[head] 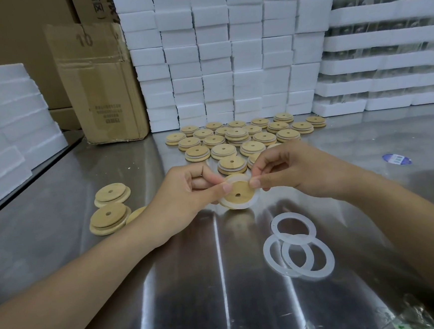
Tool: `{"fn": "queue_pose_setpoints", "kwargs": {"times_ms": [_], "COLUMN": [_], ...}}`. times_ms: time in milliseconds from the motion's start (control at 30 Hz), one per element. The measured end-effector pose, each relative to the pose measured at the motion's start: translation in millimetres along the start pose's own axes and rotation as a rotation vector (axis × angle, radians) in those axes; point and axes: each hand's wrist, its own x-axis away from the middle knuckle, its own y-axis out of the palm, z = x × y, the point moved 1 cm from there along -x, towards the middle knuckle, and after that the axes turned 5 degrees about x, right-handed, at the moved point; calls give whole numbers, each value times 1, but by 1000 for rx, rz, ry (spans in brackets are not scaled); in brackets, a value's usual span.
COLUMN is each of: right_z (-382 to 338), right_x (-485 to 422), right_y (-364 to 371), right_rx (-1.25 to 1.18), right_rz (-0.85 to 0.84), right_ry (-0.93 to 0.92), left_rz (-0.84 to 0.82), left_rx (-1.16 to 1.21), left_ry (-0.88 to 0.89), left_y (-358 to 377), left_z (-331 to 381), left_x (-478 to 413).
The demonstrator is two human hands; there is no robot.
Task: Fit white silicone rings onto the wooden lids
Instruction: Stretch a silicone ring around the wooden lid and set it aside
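A round wooden lid (237,195) with a small centre hole is held just above the steel table between both hands. A white silicone ring (234,180) lies around its raised step. My left hand (187,192) grips the lid's left side, thumb pressing on the ring. My right hand (289,170) pinches the ring at the lid's upper right edge. Three loose white rings (296,246) lie overlapping on the table to the lower right. Several wooden lids (237,139) are laid out in rows behind the hands. Three more lids (109,211) lie to the left.
The steel table (168,285) has a dark edge at the left. White foam blocks (228,54) are stacked at the back, right and left. A cardboard box (98,82) stands at the back left. A blue sticker (396,159) lies at the right. Crumpled plastic (404,318) sits at the bottom right.
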Motion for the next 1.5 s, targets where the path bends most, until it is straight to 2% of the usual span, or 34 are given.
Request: {"fn": "queue_pose_setpoints", "kwargs": {"times_ms": [367, 567, 867, 1200, 1333, 1500], "right_z": [3, 4, 9, 9, 11, 12], "right_x": [2, -1, -5, -6, -6, -6], "right_y": [-3, 1, 9, 12, 13, 12], "right_rx": [29, 39, -21, -19, -34, -33], "right_rz": [-11, 23, 33, 52, 65, 63], "right_ry": [5, 7, -40, -70, -45, -28], "left_rz": [-38, 0, -2, -34, -71, -124], "left_rx": [8, 23, -118, -313, -508, -477], "left_ry": [-49, -48, -94, -3, 36, 55], "left_y": [-8, -7, -18, -24, -24, -25], "left_z": [3, 1, 4, 3, 0, -1], "left_x": [-1, -1, -6, -6, -2, -5]}}
